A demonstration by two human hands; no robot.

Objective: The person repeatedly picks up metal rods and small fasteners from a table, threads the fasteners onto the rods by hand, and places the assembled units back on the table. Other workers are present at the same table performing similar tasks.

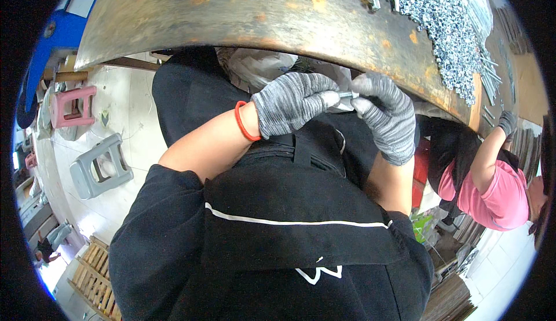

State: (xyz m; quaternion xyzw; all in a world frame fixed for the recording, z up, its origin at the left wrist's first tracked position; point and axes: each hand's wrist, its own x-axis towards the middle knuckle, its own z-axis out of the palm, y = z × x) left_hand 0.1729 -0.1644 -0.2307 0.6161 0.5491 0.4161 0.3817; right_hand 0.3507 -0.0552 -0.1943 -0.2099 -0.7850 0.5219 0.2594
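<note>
Two gloved hands meet below near table edge (pixel 272 40): left hand (pixel 292 102) & right hand (pixel 383 115) both pinching small metal bolt (pixel 346 95); nut pile (pixel 446 31) far right.

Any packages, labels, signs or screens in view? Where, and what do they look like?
No signs, screens or labels legible as such.
White plastic bag: crumpled, under the table edge, beyond both gloved hands.
Pale rectangular patch: on the blue object top left, possibly a label; too blurred to tell.
</note>
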